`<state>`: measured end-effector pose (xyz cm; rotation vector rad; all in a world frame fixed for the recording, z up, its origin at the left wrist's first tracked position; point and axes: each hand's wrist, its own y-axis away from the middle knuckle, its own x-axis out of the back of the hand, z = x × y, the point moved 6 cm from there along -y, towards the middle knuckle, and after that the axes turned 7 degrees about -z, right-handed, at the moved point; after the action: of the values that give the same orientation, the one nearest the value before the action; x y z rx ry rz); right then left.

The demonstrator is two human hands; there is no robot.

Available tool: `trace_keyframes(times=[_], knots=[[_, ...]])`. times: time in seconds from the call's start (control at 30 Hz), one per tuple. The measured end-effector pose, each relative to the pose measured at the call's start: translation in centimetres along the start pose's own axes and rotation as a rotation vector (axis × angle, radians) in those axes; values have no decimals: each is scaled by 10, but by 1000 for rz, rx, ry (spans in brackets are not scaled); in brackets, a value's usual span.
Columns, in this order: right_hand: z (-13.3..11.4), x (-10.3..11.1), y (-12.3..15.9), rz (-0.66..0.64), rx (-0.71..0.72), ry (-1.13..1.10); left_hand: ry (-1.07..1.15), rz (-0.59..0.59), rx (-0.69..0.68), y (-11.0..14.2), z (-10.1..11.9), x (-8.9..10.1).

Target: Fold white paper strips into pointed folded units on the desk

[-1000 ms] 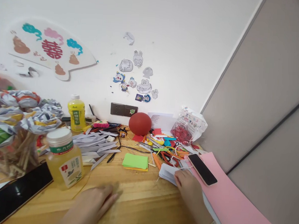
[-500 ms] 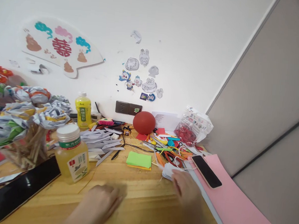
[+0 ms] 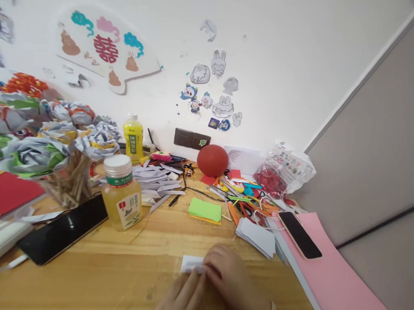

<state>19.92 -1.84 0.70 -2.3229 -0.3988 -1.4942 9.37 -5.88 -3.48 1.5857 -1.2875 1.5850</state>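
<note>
A small white paper slip (image 3: 189,263) lies on the wooden table in front of me. My left hand (image 3: 183,299) reaches in from the bottom edge, slightly blurred, its fingers stretched out over the slip's near edge. At the slip's right end is my right hand (image 3: 228,277), fingers bent together on the paper and covering that end. A stack of white paper slips (image 3: 256,236) sits beyond my right hand. Farther back lies a stack of green paper slips (image 3: 205,209), with orange paper under it.
A juice bottle (image 3: 122,196), a black tablet-like slab (image 3: 65,230) and paper flowers (image 3: 42,156) stand left. Folded paper strips (image 3: 156,182), a red balloon (image 3: 212,160) and scissors among scraps are at the back. A phone (image 3: 300,235) rests on pink paper (image 3: 356,286) at right.
My right hand has moved left from the white stack to the table's middle, where a white slip now lies. My left hand has come right to meet it. The view has shifted left.
</note>
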Motion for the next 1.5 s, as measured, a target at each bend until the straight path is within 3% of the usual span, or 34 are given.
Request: trace_keyframes(times=[0.27,0.4,0.67,1.07,1.5], knots=[[7,-6,-9,-48,-101,-45,97,-166,126,3,-7,-16],[7,-8,-9,-25,-99,-18,152,-205,208,2,-12,-11],[9,-16,-4,85,-96,1,207,-299,233,1,-14,-7],[5,-31,-1,241,-90,302,330,-430,248,0,-24,2],[5,-31,-6,190,-126,336,383,-537,264,-4,-27,12]])
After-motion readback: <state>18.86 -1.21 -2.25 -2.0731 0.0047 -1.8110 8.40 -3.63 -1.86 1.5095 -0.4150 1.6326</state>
